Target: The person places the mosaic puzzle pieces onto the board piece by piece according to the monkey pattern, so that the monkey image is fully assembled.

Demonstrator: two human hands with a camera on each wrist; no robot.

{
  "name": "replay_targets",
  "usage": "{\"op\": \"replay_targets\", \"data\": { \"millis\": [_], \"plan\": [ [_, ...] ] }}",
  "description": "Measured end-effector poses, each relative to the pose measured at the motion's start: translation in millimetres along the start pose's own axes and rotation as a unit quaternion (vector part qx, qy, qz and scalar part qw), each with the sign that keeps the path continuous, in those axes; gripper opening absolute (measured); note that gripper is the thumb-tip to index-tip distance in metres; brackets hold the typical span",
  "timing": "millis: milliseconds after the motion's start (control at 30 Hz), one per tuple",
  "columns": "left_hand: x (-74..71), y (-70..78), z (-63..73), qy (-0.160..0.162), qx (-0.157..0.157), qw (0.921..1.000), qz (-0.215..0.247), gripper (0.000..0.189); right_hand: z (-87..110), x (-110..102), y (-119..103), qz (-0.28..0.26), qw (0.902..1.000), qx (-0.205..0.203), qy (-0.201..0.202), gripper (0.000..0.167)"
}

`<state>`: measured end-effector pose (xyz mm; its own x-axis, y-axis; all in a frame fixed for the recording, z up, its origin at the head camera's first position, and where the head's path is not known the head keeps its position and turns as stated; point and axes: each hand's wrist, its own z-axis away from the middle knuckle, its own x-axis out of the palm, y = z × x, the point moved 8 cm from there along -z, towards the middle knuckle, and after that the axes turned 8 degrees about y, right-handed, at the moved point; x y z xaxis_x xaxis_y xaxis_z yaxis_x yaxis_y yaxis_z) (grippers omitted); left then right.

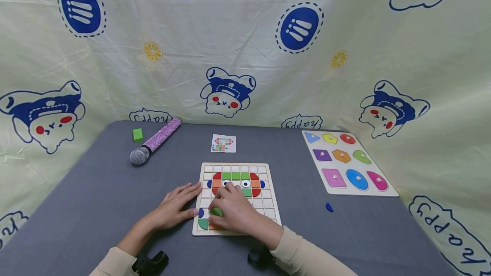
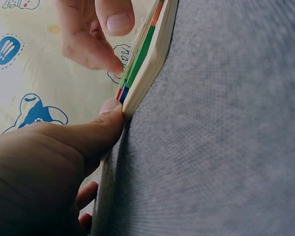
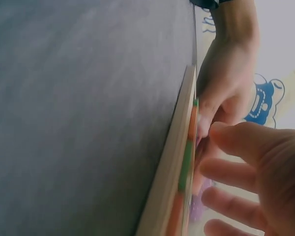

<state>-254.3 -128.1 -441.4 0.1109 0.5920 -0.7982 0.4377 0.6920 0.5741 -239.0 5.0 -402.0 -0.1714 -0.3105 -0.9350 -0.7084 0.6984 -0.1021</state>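
A pale board with a square grid (image 1: 264, 203) lies on the table, with coloured flat pieces set on it, among them a green row (image 1: 235, 176), red corner pieces and two eye pieces. My left hand (image 1: 174, 207) rests at the board's left edge, fingers extended. Its thumb touches the edge beside a blue piece (image 1: 201, 213). Over the lower left of the board hovers my right hand (image 1: 238, 212), fingers loosely bent and spread, near a green piece (image 1: 216, 211). In the right wrist view nothing shows between these fingers (image 3: 231, 174). Part of the pieces is hidden beneath the right hand.
Behind the board lies a small picture card (image 1: 223, 143). A glittery purple microphone (image 1: 163, 136) and a green block (image 1: 137, 135) are at the back left. On the right are a shape puzzle board (image 1: 341, 182) and a loose blue piece (image 1: 329, 207).
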Motion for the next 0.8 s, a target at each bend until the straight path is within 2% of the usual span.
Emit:
{"op": "replay_targets", "data": {
  "millis": [167, 433, 800],
  "plan": [
    [-0.3, -0.4, 0.0, 0.001, -0.001, 1.0000, 0.003, 0.063, 12.2, -10, 18, -0.015, 0.9994, 0.026, 0.018, 0.018],
    [0.2, -0.5, -0.5, -0.003, -0.001, 1.0000, 0.001, 0.064, 47.9, -30, 67, -0.004, 0.9947, 0.080, 0.065, 0.020],
    [0.1, 0.0, -0.4, -0.009, -0.006, 0.9999, 0.002, 0.064, 104.7, -53, 135, 0.033, 0.9850, 0.159, 0.058, 0.021]
  ]
}}
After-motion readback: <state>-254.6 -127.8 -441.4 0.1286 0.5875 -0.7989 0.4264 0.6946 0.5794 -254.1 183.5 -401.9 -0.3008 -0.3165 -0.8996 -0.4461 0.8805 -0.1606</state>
